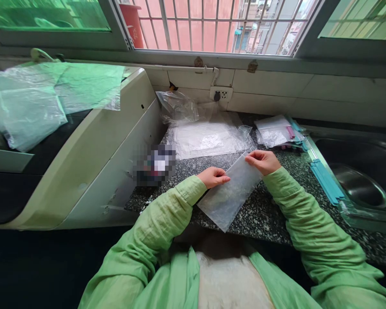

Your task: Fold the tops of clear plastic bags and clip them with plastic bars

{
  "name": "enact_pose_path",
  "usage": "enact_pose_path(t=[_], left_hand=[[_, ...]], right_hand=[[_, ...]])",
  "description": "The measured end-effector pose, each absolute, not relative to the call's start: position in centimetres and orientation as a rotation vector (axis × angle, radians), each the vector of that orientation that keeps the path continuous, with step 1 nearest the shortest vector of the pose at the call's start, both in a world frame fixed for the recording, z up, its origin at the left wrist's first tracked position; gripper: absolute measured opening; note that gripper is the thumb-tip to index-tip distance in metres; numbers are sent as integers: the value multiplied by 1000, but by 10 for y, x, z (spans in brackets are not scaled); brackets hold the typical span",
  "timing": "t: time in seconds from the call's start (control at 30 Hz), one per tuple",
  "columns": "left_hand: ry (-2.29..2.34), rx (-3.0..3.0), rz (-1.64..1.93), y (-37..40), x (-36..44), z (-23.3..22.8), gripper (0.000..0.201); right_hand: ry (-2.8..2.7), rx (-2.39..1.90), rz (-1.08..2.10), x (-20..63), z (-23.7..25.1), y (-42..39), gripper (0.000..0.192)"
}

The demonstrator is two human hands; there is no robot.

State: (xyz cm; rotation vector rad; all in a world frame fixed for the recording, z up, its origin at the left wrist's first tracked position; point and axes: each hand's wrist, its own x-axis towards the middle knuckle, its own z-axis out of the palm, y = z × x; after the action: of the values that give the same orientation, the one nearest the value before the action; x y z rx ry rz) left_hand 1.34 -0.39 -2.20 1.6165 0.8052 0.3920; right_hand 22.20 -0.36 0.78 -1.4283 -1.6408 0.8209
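Holding a clear plastic pouch (229,193) between both hands, the person in green sleeves works at a speckled stone counter (270,214) under a barred window. The left hand (214,176) rests on the pouch's left long edge, fingers curled and closed lightly on the film. The right hand (262,161) pinches the far upper corner, thumb and fingers shut on it. The pouch lies slanted, its far end raised in the hands and its near end over the counter's front edge, and it looks flat and empty.

Behind it a stack of clear bags (209,139) is spread flat on the counter, with a crumpled bag (176,105) by the wall. To the right lie smaller zip pouches (275,131) with pink and teal strips, and teal sealing strips (326,182) beside the steel sink (360,184).

Judging from this, work on this pouch looks barely started: nothing appears to be inside, and whether its mouth is open or sealed cannot be told. The stack behind looks untouched.
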Motion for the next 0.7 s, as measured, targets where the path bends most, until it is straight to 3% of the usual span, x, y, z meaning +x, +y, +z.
enact_pose_path(t=[0.7], left_hand=[[747,1603,417,-3,11,-29,44]], right_hand=[[-1657,-1411,881,207,2,-10,35]])
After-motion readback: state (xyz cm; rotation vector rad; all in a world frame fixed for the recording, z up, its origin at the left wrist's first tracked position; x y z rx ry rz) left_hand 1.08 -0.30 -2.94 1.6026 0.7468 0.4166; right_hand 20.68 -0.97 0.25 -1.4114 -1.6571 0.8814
